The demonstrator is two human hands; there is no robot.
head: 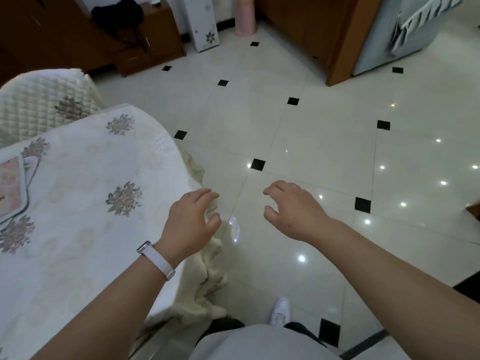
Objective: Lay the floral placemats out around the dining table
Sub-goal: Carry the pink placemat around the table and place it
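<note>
The dining table [85, 178] fills the left side under a white cloth printed with grey-brown flower clusters. A floral placemat [10, 188], pink with a pale border, lies on it at the far left edge of the frame, only partly in view. My left hand [192, 219], with a white watch on the wrist, hovers at the table's right edge, fingers apart and holding nothing. My right hand [291, 209] hangs over the floor to the right of the table, fingers spread and curled, holding nothing.
A chair with a quilted cream cover [39, 105] stands at the table's far side. The glossy white tiled floor [337, 157] with black insets spreads to the right. Wooden cabinets [145, 42] and a door frame [348, 48] line the back. My white shoe [280, 310] is below.
</note>
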